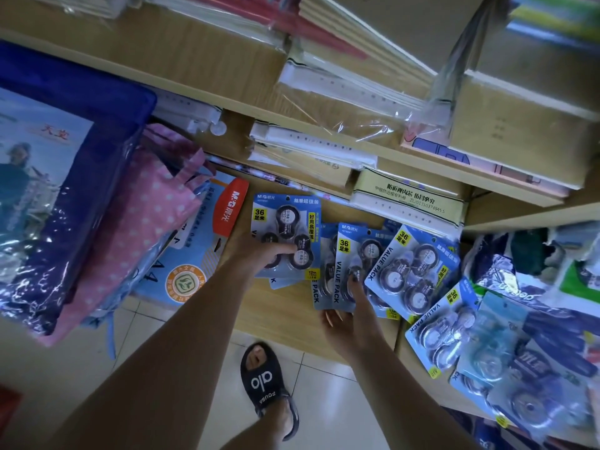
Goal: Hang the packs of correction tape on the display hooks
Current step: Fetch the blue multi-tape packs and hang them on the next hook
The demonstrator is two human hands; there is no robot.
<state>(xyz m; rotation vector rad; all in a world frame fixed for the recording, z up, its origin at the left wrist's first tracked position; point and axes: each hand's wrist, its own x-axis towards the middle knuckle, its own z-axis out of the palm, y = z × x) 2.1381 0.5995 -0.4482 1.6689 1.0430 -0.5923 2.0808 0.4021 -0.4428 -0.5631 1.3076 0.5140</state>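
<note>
Several blue packs of correction tape lie on a low wooden shelf (285,306). My left hand (256,254) grips one pack (287,219) by its lower left, thumb across the front, over another pack beneath. My right hand (347,316) pinches the bottom edge of a second pack (352,254), thumb on its front and fingers under it. More packs (412,271) fan out to the right, overlapping each other. No display hooks are in view.
Wrapped stacks of paper (324,157) fill the wooden shelves above. Pink dotted and dark blue bags (107,228) hang at the left beside an A4 paper pack (194,264). Other packaged goods (535,352) crowd the right. My sandalled foot (266,388) stands on the tiled floor.
</note>
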